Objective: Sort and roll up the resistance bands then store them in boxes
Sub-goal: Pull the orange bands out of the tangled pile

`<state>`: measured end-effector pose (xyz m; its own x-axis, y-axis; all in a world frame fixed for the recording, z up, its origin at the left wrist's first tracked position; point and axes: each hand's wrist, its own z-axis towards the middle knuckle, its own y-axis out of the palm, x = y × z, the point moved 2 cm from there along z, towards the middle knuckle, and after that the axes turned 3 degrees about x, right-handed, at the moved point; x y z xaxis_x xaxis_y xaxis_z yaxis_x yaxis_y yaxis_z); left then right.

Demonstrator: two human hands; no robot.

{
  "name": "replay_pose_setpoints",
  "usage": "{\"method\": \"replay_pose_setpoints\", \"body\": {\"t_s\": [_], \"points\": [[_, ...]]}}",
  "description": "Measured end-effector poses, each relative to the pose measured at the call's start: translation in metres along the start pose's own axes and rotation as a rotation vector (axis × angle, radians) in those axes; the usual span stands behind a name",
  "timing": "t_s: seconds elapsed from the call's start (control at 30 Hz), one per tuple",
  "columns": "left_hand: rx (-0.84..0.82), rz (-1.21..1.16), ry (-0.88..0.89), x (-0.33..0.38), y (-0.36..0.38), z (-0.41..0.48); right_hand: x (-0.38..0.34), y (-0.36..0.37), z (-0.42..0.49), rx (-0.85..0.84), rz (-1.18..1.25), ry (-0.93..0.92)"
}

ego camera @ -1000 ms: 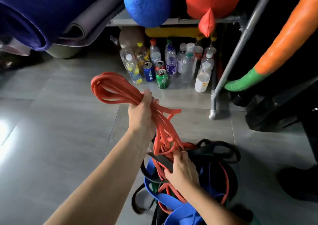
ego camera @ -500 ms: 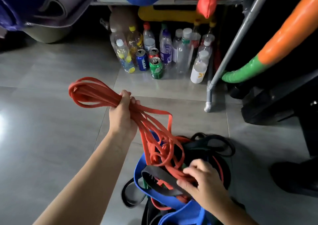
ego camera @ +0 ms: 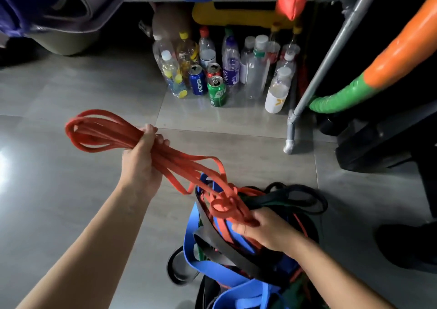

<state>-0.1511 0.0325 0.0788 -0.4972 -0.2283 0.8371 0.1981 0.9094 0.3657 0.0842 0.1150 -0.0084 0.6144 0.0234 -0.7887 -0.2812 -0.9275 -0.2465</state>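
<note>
- Sorting is the step in hand, I judge: the orange-red rubber resistance bands [ego camera: 176, 159] are being separated from the other colours, and nothing is rolled yet.
- My left grip [ego camera: 139, 164] is closed round those bands near the middle of the bundle. Their looped ends fan out to the left, above the grey tiled floor [ego camera: 59, 178].
- Holding them up and away from the body looks deliberate to me. It stretches the strands into a line, so I can see where they snag.
- My right grip [ego camera: 264, 230] pinches the lower end of the same orange-red bands, where they knot into a small coil. That coil lies on top of the tangled heap of blue, black and green rubber bands [ego camera: 236, 268].
- Pinching there, close to the knot, should let me free the strands without dragging the wide blue strap [ego camera: 191, 228] along with them.
- The heap lies on the floor in front of me; whether a dark bag lies under it I cannot tell.
- No storage box shows anywhere in view, so a box has yet to be found.
- The only containers I see are the cluster of plastic bottles and drink cans [ego camera: 227, 72] standing on the floor under the shelf, well apart from the bands. What they hold I cannot tell.
</note>
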Motion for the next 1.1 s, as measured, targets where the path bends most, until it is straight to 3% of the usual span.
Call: {"method": "replay_pose_setpoints", "body": {"t_s": [0.27,0.4,0.53,0.67,0.83,1.1], "points": [[-0.198,0.375,-0.019,0.018,0.010,-0.077,-0.067,-0.054,-0.063,0.322,-0.170,-0.086],[-0.224,0.395,0.042,0.055,0.021,-0.120,-0.116,-0.073,-0.115,0.530,-0.401,-0.196],[-0.292,0.361,0.070,0.096,0.039,-0.166,-0.161,-0.085,-0.164,0.585,-0.501,-0.270],[-0.398,0.465,0.155,0.131,0.056,-0.208,-0.202,-0.092,-0.204,0.716,-0.376,-0.310],[-0.484,0.621,0.331,0.158,0.070,-0.250,-0.275,-0.103,-0.260,0.799,-0.138,-0.506],[-0.704,0.581,0.485,0.175,0.096,-0.313,-0.318,-0.088,-0.314,0.832,-0.153,-0.618]]}}
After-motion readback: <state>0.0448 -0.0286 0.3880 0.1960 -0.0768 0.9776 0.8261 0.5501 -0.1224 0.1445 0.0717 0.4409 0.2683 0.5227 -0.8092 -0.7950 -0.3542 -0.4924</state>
